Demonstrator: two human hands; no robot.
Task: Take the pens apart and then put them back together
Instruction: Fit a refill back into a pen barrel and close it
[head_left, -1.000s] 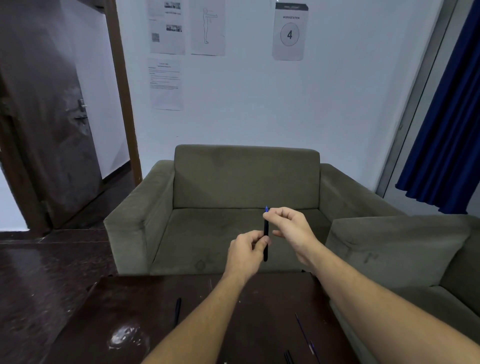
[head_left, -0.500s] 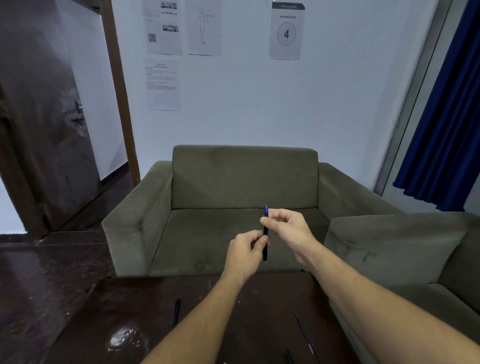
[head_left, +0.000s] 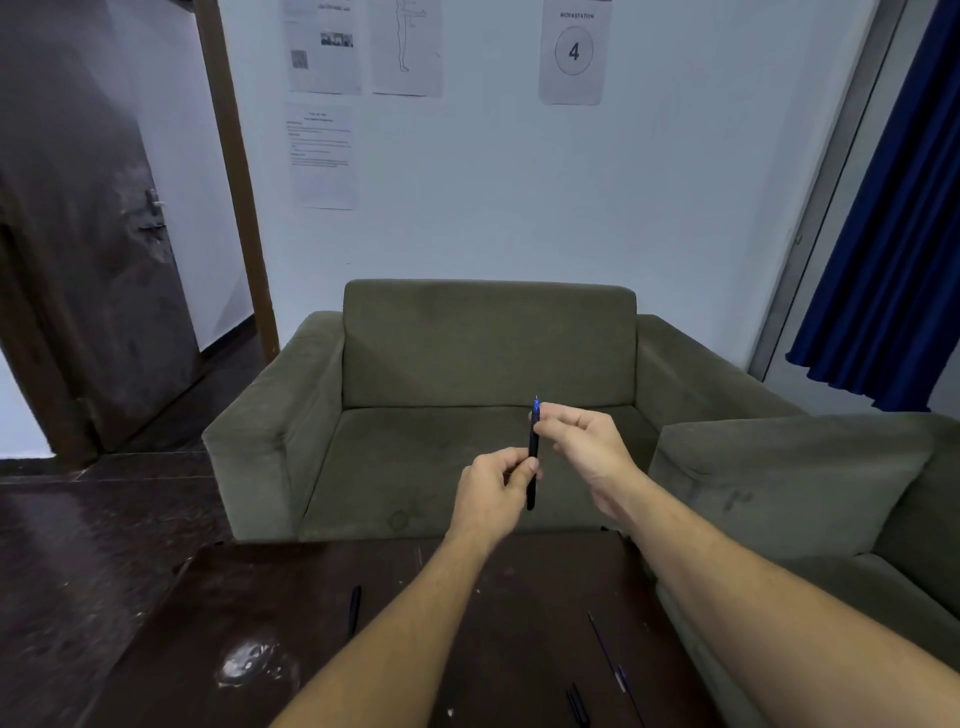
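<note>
Behind the dark worktop (head_left: 291, 613) stands an olive sofa (head_left: 488, 353) against a white wall, and both of your hands are raised in front of its seat. You hold one black pen (head_left: 533, 457) there, clear of the worktop. Its long axis runs nearly upright, with the blue tip at the top and the black barrel end hanging below.

Your left hand (head_left: 491, 499) pinches the barrel at its middle between thumb and curled fingers (head_left: 524, 470). Your right hand (head_left: 587, 447) is closed on the upper part, just below the blue tip, with thumb and forefinger pressed onto it. The two grips sit one above the other along the same axis, close together but not touching.

The coming move probably depends on that axis: keep the left hand as the anchor and let the right hand twist or pull straight along the pen's length, not sideways. Whether the joint is already loosened cannot be told.

Other pen parts lie on the worktop: a dark pen piece (head_left: 354, 608) at left, a thin refill (head_left: 605, 649) at right.
</note>
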